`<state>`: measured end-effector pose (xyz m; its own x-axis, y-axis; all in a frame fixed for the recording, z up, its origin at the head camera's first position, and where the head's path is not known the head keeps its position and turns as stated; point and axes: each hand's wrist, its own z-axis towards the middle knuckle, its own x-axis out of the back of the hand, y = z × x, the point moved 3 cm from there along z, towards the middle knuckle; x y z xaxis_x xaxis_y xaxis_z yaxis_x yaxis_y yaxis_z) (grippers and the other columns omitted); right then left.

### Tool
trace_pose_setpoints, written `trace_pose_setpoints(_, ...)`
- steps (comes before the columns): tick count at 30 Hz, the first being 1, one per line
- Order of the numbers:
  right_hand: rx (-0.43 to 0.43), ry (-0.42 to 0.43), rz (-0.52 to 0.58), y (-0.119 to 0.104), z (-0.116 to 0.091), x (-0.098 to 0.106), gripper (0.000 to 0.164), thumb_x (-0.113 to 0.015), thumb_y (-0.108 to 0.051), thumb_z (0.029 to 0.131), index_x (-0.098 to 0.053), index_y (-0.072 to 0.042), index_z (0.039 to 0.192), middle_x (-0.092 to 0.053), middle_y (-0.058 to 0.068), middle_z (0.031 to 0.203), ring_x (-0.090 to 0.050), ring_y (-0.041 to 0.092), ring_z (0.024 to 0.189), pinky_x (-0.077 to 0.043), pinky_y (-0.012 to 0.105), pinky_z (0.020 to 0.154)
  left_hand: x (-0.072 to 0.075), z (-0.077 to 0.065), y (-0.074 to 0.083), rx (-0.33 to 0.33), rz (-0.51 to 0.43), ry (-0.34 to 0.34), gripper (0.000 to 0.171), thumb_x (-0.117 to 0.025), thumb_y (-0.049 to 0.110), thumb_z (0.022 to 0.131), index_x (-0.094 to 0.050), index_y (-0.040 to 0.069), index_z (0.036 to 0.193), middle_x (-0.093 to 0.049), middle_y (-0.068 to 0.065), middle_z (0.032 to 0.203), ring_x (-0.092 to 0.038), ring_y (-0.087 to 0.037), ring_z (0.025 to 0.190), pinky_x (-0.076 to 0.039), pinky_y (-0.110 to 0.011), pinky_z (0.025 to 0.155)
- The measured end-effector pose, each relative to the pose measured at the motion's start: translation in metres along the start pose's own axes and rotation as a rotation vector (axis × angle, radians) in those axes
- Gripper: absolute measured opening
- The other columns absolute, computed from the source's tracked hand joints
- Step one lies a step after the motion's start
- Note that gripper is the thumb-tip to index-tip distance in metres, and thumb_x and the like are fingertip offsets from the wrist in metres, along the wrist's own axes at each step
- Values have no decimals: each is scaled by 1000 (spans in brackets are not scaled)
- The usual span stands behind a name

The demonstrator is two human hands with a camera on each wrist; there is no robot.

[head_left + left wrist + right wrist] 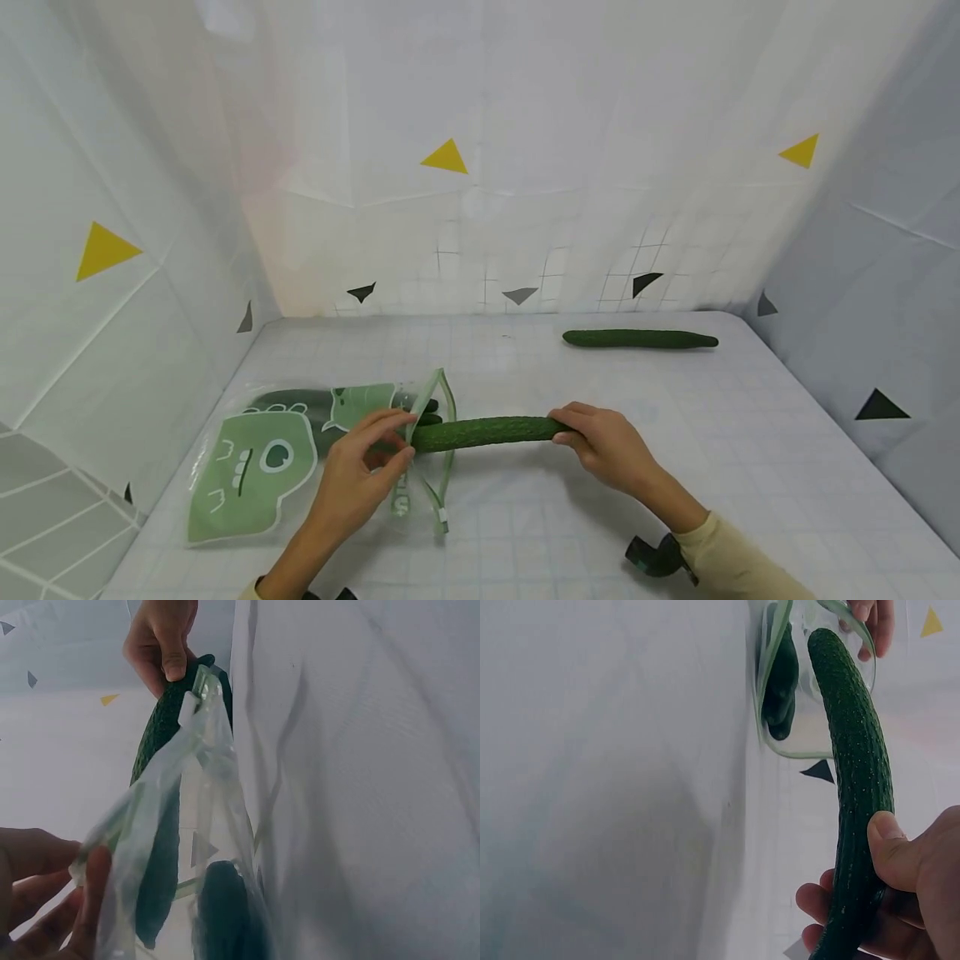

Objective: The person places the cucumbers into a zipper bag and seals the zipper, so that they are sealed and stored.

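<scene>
My right hand (603, 446) grips a dark green cucumber (487, 432) near its right end, with thumb and fingers around it in the right wrist view. The cucumber's far end sits at the mouth of a clear zip bag (251, 475) printed with a green one-eyed monster. With thumb and fingers, my left hand (360, 467) pinches the bag's upper rim, holding the mouth apart. Inside the bag lie other cucumbers (781, 682), partly hidden behind the print. The green zip strip (447, 475) stands open in a loop, a white slider at its lower end.
Another cucumber (640, 338) lies at the back right of the white table (540, 533). White sheets with yellow and black triangles wall the table at the back and sides. A black strap piece (660, 557) is at the right wrist.
</scene>
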<state>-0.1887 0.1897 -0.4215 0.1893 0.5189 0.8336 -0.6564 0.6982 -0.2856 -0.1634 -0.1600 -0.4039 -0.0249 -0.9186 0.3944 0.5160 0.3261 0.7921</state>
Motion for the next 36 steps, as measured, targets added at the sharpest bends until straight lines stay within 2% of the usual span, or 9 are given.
trace_pose_setpoints(5,18,-11,29,-7,3,-5,28,-79,-12,92,-75,-2,118,-73,1,107,-67,10,82,-58,32,70,0,0,3,10,-13,-7,41,-79,-3,91,-72,10,129,-65,0,130,-69,-16,89,-62,-32,65)
trace_pose_setpoints(13,66,-46,60,-21,9,-17,26,-78,-15,94,-74,-4,116,-73,0,104,-68,10,81,-58,30,70,-1,-4,3,53,-54,-14,42,-79,-1,91,-73,17,129,-65,2,131,-70,-17,89,-61,-32,64)
trace_pose_setpoints(26,61,-99,34,-41,20,-35,22,-75,-18,96,-74,-6,115,-73,0,105,-69,13,82,-58,31,71,-2,0,2,50,-57,-31,43,-78,-3,92,-72,15,131,-63,0,132,-70,-16,84,-60,-32,59)
trace_pose_setpoints(31,63,-131,19,-49,22,-42,21,-76,-17,96,-74,-5,113,-73,2,105,-71,16,84,-58,30,70,-2,-1,1,61,-65,-35,45,-77,-5,92,-72,15,132,-63,-3,134,-70,-16,86,-61,-32,62)
trace_pose_setpoints(36,43,-169,9,-53,24,-45,22,-79,-19,94,-74,-7,113,-71,1,104,-70,16,83,-58,29,69,-2,-1,1,66,-66,-36,41,-78,1,93,-72,14,132,-62,-3,135,-70,-17,89,-62,-33,65)
